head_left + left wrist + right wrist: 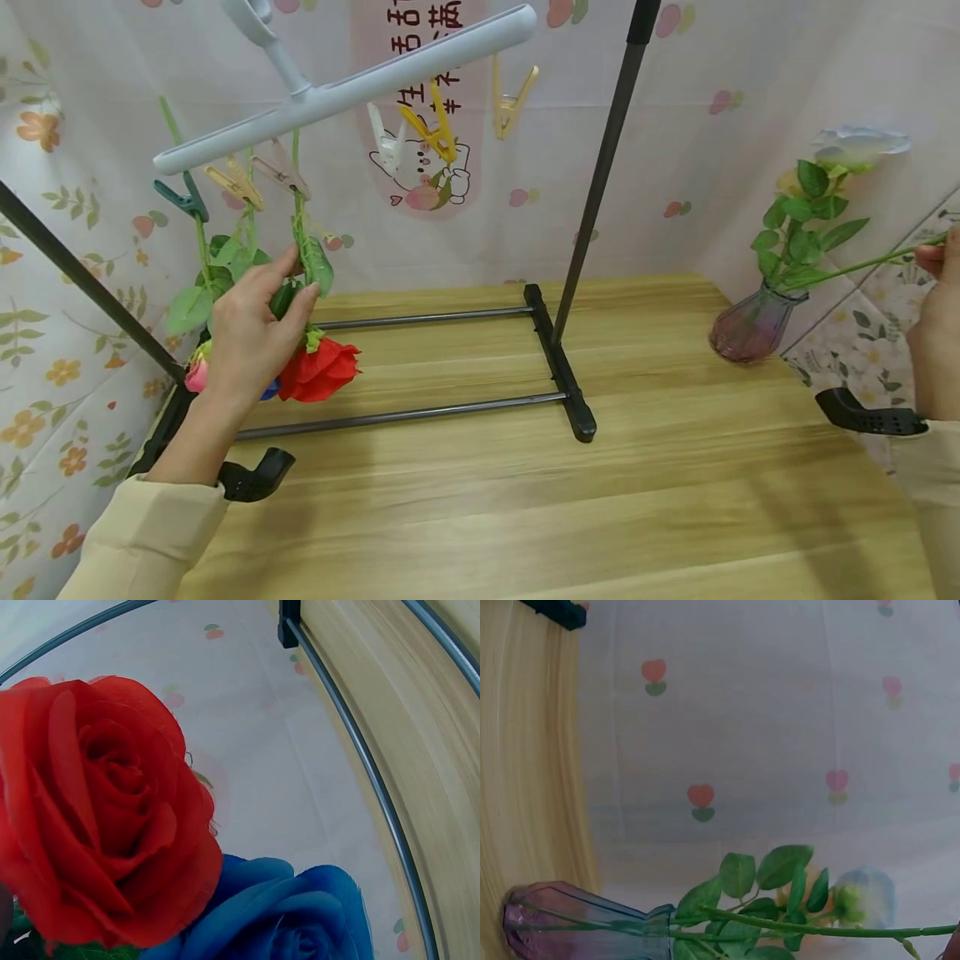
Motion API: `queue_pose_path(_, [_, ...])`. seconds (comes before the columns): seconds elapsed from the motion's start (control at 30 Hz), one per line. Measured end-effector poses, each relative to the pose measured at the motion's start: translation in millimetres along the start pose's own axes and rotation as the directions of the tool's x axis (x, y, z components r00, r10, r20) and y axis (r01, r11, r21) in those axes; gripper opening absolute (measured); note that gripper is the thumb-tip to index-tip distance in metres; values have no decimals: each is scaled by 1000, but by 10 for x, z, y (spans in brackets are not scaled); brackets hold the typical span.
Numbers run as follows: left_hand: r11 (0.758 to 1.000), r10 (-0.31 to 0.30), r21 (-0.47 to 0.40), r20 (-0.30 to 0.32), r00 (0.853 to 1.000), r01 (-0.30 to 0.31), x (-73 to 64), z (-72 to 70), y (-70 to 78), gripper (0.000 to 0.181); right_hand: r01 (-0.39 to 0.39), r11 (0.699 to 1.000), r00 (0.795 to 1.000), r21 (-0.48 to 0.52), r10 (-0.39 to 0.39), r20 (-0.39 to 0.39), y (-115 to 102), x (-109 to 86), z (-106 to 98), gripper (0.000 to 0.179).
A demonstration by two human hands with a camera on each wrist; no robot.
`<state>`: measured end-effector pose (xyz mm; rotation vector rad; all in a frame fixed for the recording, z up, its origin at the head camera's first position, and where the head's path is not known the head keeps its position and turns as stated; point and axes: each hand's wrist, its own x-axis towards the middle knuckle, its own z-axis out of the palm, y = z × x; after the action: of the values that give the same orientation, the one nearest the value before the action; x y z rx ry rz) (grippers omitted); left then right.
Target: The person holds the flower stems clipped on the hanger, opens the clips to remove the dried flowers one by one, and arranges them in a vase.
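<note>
My left hand grips the leafy stem of a red rose, which hangs head down from a pink clothespin. Behind that hand hang a pink flower and a blue rose, mostly covered in the head view. At the right edge, partly cut off, my right hand pinches a long green stem. The stem slants down to the mouth of a pinkish-purple glass vase, and its upper end is out of view. A pale blue-white rose stands in the vase.
A white hanging bar carries more clothespins, including a yellow one and a white one. The black rack pole rises between the hands from its foot. Patterned cloth hangs behind the wooden table.
</note>
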<state>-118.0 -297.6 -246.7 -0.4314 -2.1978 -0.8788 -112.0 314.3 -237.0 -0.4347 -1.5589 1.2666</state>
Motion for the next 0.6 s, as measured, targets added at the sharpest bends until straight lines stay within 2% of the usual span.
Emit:
queue_pose_path(0.17, [1000, -2, 7, 4, 1000, 2, 10, -7, 4, 46, -70, 998, 997, -6, 70, -18, 63, 105, 55, 15])
queue_pose_path(0.23, [1000, -4, 6, 8, 1000, 4, 13, -11, 8, 46, -119, 992, 993, -42, 119, 3, 77, 119, 52, 16])
queue_pose_path(0.4, [1000, -17, -2, 17, 1000, 17, 5, -22, 11, 46, -141, 977, 987, -159, 152, 56, 127, 140, 68, 29])
queue_pose_path(0.47, [1000, -21, -2, 16, 1000, 21, -1, -28, 8, 46, -165, 973, 981, -163, 179, 74, 147, 171, 103, 32])
queue_pose_path(0.6, [1000, -29, -2, 17, 999, 29, -3, -26, 8, 46, -269, 962, 958, -41, 271, 93, 191, 244, 188, 21])
